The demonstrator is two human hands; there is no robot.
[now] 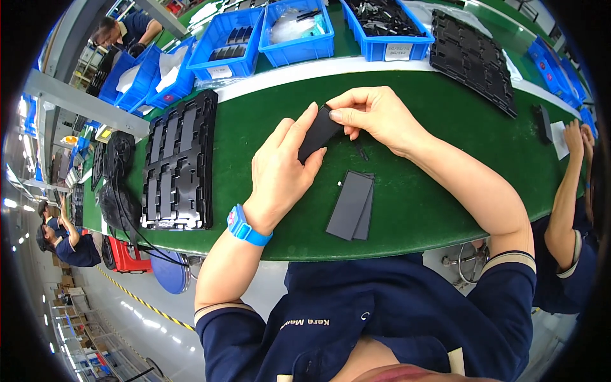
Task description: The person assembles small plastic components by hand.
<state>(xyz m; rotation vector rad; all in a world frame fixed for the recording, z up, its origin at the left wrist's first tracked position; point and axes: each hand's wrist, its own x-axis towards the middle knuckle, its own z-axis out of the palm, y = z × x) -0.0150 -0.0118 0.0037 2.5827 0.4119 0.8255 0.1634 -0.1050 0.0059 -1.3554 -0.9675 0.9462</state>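
Observation:
My left hand (280, 162), with a blue wristband, grips a flat black rectangular panel (317, 135) between thumb and fingers, tilted above the green table. At the panel's far end, the thumb and index finger of my right hand (382, 120) pinch its edge; whether a smaller part is between those fingertips is hidden. A small black strip (361, 151) lies just below my right hand. Closer to me, two dark grey rectangular panels (347, 207) rest on the table, one overlapping the other at a slight angle.
Stacked black moulded trays (179, 162) holding grey panels stand at left, beside black cables (119, 175). Blue bins (296, 41) with parts line the far side. Another black tray (474, 57) leans at the back right. A co-worker's hands (578, 139) are at the far right.

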